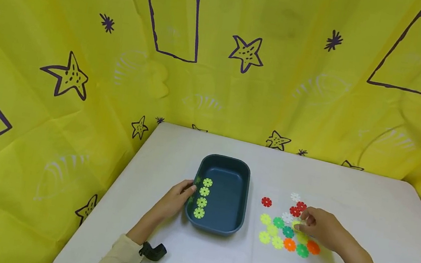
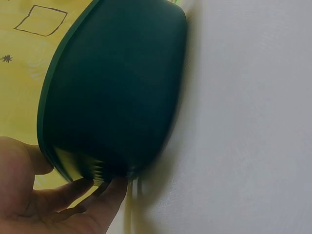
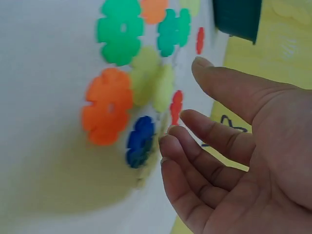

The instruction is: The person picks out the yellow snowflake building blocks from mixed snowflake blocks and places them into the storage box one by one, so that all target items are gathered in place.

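Note:
My left hand grips the left side of a dark teal plastic tray, thumb over the rim and fingers against the outer wall. Inside, along that same side, several yellow-green snowflake discs lie in a row. My right hand hovers over the right part of a loose spread of discs, its fingers loosely bent. The right wrist view shows the thumb apart from the fingers and nothing between them. Near those fingertips are a blue disc, an orange disc and a red disc.
The spread on the white table also has green discs, white discs and yellow discs. A single red disc lies apart, nearer the tray. Behind the table hangs a yellow patterned curtain.

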{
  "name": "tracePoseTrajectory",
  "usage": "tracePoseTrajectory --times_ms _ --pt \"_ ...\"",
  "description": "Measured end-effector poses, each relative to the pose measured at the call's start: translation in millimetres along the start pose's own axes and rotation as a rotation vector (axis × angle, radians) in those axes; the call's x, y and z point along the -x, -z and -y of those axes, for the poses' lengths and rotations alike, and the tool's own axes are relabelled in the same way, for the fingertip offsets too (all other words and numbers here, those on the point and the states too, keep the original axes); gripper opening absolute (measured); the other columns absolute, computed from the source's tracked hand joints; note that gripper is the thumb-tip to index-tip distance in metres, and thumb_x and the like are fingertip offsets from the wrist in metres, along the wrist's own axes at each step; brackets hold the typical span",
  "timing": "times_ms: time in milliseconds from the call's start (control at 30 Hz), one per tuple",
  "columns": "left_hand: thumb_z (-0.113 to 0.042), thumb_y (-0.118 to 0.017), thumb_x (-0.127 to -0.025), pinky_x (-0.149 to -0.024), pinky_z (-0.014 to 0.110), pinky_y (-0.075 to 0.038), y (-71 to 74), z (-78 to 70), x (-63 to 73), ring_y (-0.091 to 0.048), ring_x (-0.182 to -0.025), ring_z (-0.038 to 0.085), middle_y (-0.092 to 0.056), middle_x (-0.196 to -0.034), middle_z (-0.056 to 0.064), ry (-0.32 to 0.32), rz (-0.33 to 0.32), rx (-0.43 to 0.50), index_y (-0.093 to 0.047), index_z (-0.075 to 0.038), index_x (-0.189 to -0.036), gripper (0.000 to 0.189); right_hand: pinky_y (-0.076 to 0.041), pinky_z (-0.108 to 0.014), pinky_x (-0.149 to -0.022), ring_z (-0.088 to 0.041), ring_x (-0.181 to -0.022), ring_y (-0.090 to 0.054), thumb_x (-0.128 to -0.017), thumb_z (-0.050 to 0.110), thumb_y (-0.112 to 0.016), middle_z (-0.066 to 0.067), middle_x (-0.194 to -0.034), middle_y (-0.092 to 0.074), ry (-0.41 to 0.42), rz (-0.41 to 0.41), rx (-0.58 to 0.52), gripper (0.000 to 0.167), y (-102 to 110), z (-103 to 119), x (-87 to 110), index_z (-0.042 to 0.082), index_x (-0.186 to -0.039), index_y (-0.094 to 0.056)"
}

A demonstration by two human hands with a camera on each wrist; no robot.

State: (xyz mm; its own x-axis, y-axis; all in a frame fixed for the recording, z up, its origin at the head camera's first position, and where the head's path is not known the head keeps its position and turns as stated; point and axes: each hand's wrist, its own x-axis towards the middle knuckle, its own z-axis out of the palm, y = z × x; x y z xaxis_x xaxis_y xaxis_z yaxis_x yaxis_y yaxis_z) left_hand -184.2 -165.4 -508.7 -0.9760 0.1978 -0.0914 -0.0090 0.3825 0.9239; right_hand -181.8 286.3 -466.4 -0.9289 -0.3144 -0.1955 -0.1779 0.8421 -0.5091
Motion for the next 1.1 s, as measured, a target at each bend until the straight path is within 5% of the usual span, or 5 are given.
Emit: tracePoseTrajectory --times_ms 933,1100 --pt "-0.037 -0.047 -0.114 -0.121 0.060 -0.037 -1.9 -1.5 0.3 -0.043 -0.149 0.041 -0.051 -0.156 0.022 0.025 -0.010 0.012 -0.048 0.001 -0.154 0.055 -0.058 -0.047 -0.082 -0.025 -0.089 -0.057 -0.091 0.012 -0.083 -0.011 -0.098 -0.061 0.004 -0.068 0.022 0.030 -21.0 0.5 1.3 -0.006 -0.107 -0.065" --pt "-0.036 -0.048 -0.113 -0.121 0.060 -0.037 -2.2 -2.4 0.6 -0.043 -0.149 0.041 -0.052 -0.156 0.022 0.022 -0.016 0.014 -0.049 0.001 -0.153 0.054 -0.055 -0.038 -0.076 -0.022 -0.086 -0.055 -0.091 0.010 -0.082 -0.007 -0.093 -0.059 0.024 -0.067 -0.010 0.029 -20.4 -0.6 3.0 -0.002 -0.104 -0.059"
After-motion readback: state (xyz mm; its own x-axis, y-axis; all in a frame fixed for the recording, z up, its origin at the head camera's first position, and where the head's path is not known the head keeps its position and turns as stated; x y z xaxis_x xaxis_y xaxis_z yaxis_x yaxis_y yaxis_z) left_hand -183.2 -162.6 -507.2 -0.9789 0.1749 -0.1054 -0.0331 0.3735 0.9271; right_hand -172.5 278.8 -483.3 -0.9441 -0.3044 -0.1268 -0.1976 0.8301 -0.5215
